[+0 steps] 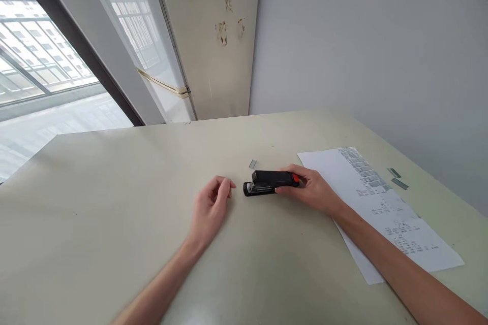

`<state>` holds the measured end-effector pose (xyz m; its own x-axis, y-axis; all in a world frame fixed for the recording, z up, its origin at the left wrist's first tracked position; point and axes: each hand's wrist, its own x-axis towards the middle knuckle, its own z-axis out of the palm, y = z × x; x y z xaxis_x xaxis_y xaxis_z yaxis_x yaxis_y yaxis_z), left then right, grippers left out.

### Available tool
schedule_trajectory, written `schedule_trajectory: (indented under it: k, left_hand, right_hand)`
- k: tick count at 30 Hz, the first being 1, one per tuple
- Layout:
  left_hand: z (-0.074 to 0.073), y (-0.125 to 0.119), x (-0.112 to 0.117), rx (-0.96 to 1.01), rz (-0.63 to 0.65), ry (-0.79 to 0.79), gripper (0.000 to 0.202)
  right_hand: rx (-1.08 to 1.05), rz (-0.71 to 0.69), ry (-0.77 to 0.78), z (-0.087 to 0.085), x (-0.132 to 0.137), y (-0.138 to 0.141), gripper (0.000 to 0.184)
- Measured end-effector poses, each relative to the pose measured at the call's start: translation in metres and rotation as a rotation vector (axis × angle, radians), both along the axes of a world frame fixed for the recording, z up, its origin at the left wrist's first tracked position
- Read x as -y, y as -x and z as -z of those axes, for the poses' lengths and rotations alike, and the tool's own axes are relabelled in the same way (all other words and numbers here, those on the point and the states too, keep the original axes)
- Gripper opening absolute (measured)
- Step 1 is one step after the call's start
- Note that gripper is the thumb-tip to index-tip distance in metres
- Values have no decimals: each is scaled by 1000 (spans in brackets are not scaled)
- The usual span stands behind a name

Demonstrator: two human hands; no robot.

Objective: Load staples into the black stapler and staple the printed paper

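A black stapler (267, 182) with a red rear tab lies on its base near the middle of the pale table (114, 203). My right hand (312, 190) grips its rear end, thumb on the near side and fingers over the top. My left hand (211, 205) rests on the table just left of the stapler's nose, fingers loosely curled, holding nothing and not touching the stapler. A small strip of staples (252, 164) lies just behind the stapler.
A printed paper sheet (381, 208) lies under my right forearm on the right. Two more staple strips (396, 179) sit beyond it near the table's right edge. A grey wall stands behind, with a window and curtain at the left.
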<state>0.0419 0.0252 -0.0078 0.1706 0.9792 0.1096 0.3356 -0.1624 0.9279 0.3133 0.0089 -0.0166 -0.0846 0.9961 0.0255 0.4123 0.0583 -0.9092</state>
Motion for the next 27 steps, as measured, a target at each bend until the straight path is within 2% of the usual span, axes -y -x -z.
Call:
schedule_trajectory:
  k: [3,8,15,18,22,27]
  left_hand:
    - [0,-1,-5,90,-20,116,37]
    - [1,-1,-5,110,-13,167,39]
    - [2,-2,-5,95,-21,199,40]
    - [2,0,-7,87,-44,185,38]
    - [0,7,-16,54,-128,88,34]
    - [1,18,-31,72,-249,75,33]
  right_hand:
    - [55,-51,-7,2,3,4,31]
    - [120,-113,52,1,7,0,31]
    - [56,60,90,5,9,0,42]
    - [29,71,64,10,9,5,40]
    - [2,76,35,14,9,8,37]
    - [10,86,59,9,10,8,36]
